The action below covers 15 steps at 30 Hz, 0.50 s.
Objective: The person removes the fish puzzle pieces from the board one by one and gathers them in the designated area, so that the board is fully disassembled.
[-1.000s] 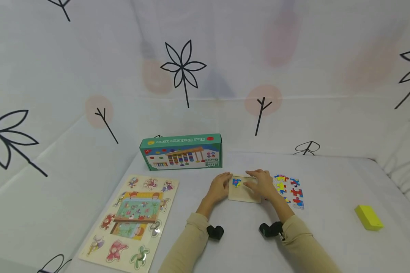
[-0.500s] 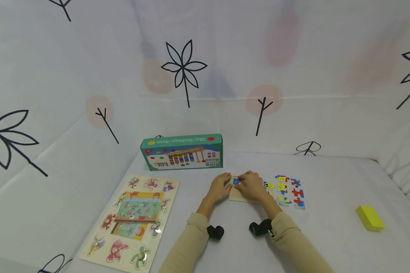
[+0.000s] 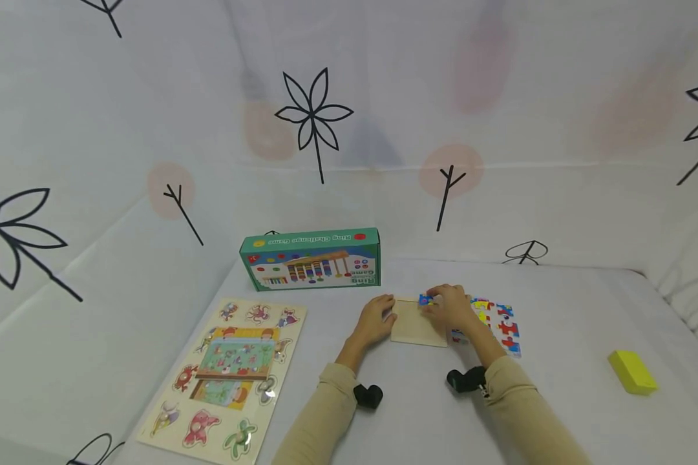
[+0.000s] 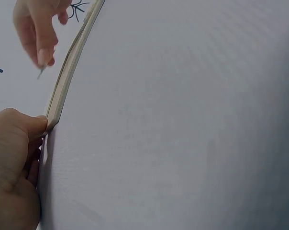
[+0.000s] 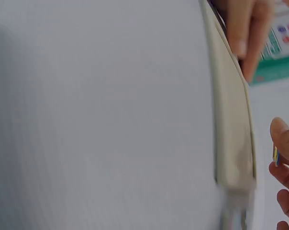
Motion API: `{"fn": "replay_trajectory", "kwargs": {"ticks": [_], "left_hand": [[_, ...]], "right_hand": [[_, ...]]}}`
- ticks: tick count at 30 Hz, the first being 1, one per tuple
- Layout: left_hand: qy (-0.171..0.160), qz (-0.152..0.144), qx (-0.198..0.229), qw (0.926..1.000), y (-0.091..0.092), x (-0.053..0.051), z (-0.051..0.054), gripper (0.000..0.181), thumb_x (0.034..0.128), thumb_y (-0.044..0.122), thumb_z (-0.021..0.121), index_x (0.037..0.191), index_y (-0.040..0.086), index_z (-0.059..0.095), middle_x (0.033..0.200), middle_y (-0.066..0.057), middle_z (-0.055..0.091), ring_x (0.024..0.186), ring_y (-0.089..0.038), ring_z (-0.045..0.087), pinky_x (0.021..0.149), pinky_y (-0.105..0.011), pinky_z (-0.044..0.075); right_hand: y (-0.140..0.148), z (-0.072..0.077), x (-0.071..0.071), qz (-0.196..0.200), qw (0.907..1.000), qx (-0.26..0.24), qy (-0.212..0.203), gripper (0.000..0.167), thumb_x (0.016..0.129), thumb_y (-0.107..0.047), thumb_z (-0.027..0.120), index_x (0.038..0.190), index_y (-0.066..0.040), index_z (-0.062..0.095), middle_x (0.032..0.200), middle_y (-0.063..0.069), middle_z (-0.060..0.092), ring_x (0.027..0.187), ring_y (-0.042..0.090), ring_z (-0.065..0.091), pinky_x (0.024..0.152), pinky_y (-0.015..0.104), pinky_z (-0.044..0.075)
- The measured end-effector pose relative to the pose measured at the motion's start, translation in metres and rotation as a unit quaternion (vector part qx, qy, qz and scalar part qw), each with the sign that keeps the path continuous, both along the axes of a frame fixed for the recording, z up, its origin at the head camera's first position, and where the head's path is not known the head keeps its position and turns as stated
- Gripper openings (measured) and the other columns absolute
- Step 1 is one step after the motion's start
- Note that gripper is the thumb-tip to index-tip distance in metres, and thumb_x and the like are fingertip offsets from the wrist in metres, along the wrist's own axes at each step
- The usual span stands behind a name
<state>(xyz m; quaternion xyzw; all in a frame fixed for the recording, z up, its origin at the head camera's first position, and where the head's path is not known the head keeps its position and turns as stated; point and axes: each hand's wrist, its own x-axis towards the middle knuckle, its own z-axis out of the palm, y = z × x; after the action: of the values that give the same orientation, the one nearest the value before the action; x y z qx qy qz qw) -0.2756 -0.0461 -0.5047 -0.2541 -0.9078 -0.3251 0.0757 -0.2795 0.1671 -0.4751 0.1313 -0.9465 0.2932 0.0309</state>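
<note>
A shallow wooden puzzle tray (image 3: 412, 327) lies flat on the white table. My left hand (image 3: 375, 319) holds it by its left edge; in the left wrist view the thumb presses the near corner of the tray (image 4: 63, 91). Above the tray's far right corner, my right hand (image 3: 455, 309) pinches a small blue jigsaw piece (image 3: 424, 299) between thumb and finger. Only the thin side of that piece (image 5: 276, 155) shows in the right wrist view. Several loose red, yellow and blue jigsaw pieces (image 3: 507, 328) lie right of the tray, some hidden behind my right hand.
A green Ring Challenge Game box (image 3: 314, 261) stands behind, left of the tray. At the left lies a large board with sea-animal pictures (image 3: 198, 426) and smaller picture puzzles (image 3: 235, 356) on it. A yellow block (image 3: 633, 372) sits far right.
The blue piece lay in the tray's far left corner; my right hand reached over, grasped it and carried it up and right. My left hand has stayed at the tray's edge.
</note>
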Motion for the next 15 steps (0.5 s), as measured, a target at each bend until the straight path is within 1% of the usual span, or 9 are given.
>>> {"fn": "replay_trajectory", "kwargs": {"ticks": [2,8,12,15], "left_hand": [[0.002,0.001,0.001,1.0000,0.000,0.000,0.001,0.038,0.0845,0.007,0.059,0.120,-0.009,0.059,0.127,-0.019,0.058,0.123,-0.033,0.050,0.106,-0.040,0.037],[-0.012,0.007,0.009,0.9999,0.000,0.002,0.003,0.038,0.0857,0.007,0.058,0.121,-0.008,0.059,0.128,-0.019,0.057,0.124,-0.033,0.048,0.107,-0.042,0.035],[-0.014,0.009,0.010,0.9998,0.000,0.002,0.003,0.038,0.0858,0.006,0.058,0.121,-0.009,0.059,0.128,-0.019,0.057,0.125,-0.033,0.048,0.106,-0.042,0.035],[-0.017,0.006,0.014,0.9997,0.001,0.003,0.003,0.038,0.0859,0.006,0.058,0.121,-0.009,0.058,0.129,-0.019,0.056,0.125,-0.033,0.048,0.107,-0.042,0.035]], "right_hand": [[0.014,0.003,-0.002,-0.008,0.9999,0.009,-0.002,0.039,0.085,-0.023,0.067,0.115,0.003,0.062,0.122,0.029,0.054,0.114,0.053,0.038,0.085,0.066,0.030],[0.050,0.010,-0.006,-0.035,0.9992,0.020,-0.006,0.042,0.088,-0.023,0.065,0.120,0.003,0.059,0.126,0.030,0.051,0.115,0.054,0.035,0.087,0.069,0.027],[0.062,0.008,-0.007,-0.043,0.9984,0.030,-0.022,0.043,0.088,-0.024,0.064,0.121,0.003,0.058,0.128,0.030,0.049,0.115,0.053,0.034,0.087,0.068,0.027],[0.066,0.006,-0.008,-0.045,0.9978,0.039,-0.030,0.044,0.087,-0.025,0.065,0.120,0.003,0.058,0.128,0.030,0.048,0.114,0.053,0.034,0.086,0.067,0.029]]}}
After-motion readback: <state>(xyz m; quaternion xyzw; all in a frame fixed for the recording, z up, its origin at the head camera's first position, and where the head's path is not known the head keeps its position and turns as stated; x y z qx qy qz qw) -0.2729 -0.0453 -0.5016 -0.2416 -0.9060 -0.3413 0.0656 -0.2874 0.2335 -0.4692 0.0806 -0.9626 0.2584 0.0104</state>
